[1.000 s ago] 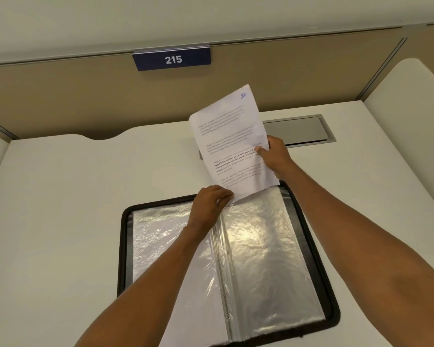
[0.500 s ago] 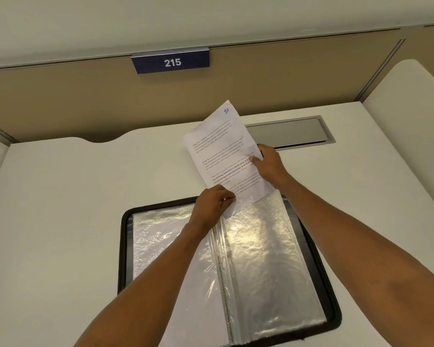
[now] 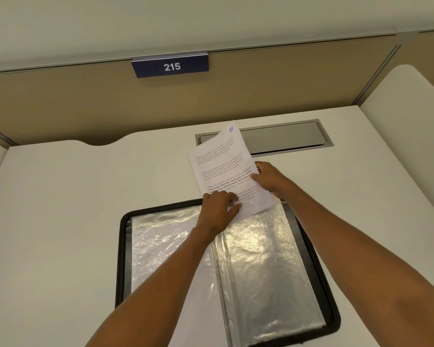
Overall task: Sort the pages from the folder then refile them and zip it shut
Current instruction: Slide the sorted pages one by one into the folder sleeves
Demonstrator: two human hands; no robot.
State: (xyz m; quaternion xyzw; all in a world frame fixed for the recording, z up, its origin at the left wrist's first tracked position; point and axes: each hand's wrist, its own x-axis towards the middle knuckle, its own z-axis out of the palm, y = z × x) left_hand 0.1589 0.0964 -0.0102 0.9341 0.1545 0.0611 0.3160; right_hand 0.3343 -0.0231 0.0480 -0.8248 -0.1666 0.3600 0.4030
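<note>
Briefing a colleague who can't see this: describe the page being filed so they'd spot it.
On the white desk below the blue 215 sign lies an open black folder of clear sleeves. Held at its far right corner is a printed page. Only it is paper, with a blue handwritten 10 at its top.

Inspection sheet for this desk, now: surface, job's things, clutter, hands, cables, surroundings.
Surface: white desk, with a metal hatch set in at the back.
Job's things: black zip folder lies open and flat; printed page marked 10, its lower end seemingly entering the right clear sleeve.
Clutter: nothing seen.
Hands: left hand grips the sleeve's top edge; right hand pinches the page's right edge.
Cables: nothing seen.
Surroundings: beige partition with a blue 215 plate; white side panel at right.
</note>
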